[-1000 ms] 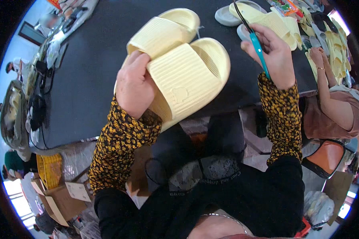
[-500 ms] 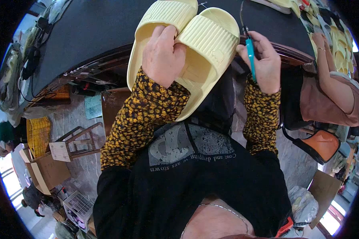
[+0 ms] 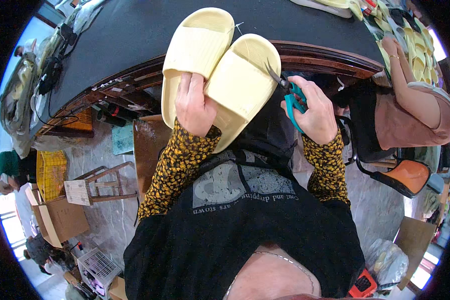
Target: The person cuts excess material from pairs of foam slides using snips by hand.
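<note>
Holding slippers [image 3: 197, 50] and scissors [image 3: 285, 84]

With left grip [image 3: 196, 107], clasping both pale yellow slippers over the near edge of bench [image 3: 135, 30], probably for steadiness. With right grip [image 3: 315, 111], holding opened scissors close to right slipper [image 3: 242, 84], perhaps for easy control.

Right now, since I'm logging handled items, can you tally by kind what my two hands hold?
Pale yellow slides, left hand: 2
Teal-handled scissors, right hand: 1
Total: 3
</note>
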{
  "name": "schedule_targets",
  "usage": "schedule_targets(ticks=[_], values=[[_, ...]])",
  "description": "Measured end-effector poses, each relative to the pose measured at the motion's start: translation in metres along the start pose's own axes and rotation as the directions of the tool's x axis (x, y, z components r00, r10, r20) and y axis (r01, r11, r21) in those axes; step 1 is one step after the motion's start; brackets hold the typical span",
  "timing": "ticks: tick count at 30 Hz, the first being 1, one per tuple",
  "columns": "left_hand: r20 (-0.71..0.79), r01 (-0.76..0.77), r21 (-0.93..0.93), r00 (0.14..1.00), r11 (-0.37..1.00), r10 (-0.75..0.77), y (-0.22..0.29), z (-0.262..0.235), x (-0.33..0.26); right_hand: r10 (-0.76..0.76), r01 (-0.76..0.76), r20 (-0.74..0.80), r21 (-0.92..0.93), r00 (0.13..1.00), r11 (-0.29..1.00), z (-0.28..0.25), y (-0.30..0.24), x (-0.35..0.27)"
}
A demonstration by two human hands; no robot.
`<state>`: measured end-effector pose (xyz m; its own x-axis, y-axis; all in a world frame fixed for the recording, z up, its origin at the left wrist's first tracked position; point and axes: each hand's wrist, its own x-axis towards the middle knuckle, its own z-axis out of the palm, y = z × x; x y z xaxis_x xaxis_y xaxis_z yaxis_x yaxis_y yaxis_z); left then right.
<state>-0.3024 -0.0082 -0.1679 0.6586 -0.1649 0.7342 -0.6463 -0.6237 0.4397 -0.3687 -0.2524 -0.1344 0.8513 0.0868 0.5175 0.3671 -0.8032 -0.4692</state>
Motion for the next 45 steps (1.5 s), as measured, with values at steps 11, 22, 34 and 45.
schedule_targets(ticks=[11,22,34,45], values=[[-0.021,-0.068,0.116,0.997,0.991,0.071,0.0,-0.026,-0.008,-0.031,-0.016,0.322,0.142,0.946,0.99,-0.013,-0.016,0.002],[-0.12,-0.143,0.186,0.979,0.972,0.167,-0.005,-0.03,-0.013,-0.122,0.101,0.267,0.089,0.956,0.991,-0.014,-0.023,0.007],[-0.135,-0.2,0.148,0.966,0.969,0.22,-0.004,-0.039,-0.011,-0.139,0.09,0.395,0.142,0.908,0.986,-0.028,-0.027,0.021],[-0.157,-0.177,0.158,0.967,0.971,0.202,-0.006,-0.036,-0.017,-0.144,0.1,0.399,0.129,0.905,0.987,-0.021,-0.027,0.016]])
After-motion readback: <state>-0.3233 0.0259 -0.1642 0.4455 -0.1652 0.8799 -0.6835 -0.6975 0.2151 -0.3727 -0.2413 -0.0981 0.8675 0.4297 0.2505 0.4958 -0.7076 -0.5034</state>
